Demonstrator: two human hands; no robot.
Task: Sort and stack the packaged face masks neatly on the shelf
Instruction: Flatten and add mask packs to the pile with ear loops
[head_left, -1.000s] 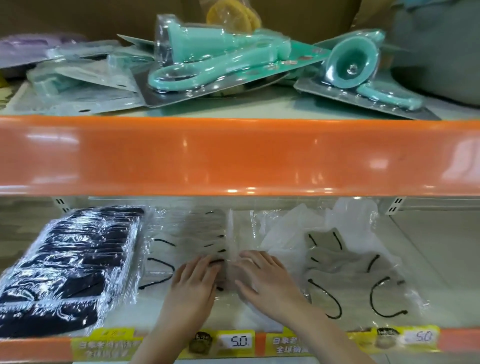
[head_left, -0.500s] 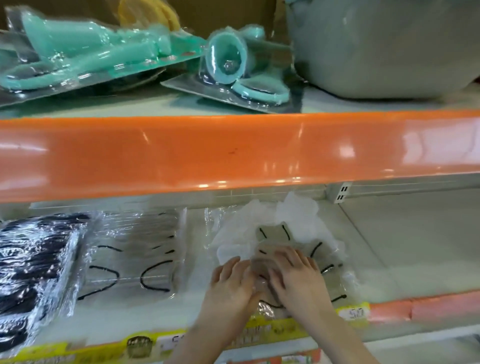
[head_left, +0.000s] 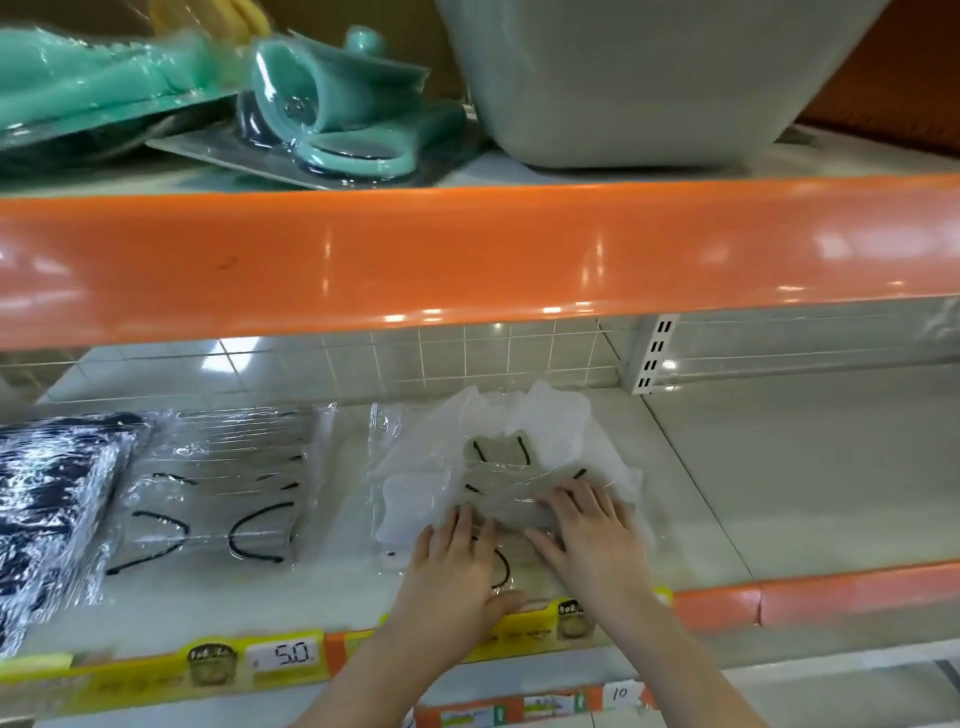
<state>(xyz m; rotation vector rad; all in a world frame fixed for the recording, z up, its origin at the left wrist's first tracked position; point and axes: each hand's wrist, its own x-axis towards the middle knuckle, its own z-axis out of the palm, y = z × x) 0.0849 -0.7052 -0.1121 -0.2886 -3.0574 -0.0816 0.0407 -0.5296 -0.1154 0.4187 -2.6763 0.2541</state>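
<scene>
Left hand (head_left: 451, 564) and right hand (head_left: 584, 530) lay flat, fingers extended, pressing the loose mask packets (head_left: 498, 467) mid-shelf (head_left: 779, 467), gripping nothing; step judged as squaring this pile, next needing edges aligned like the stack to its left.

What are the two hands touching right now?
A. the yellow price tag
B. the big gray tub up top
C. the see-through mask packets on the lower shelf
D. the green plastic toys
C: the left hand and right hand both rest flat on the loose mask packets.
</scene>
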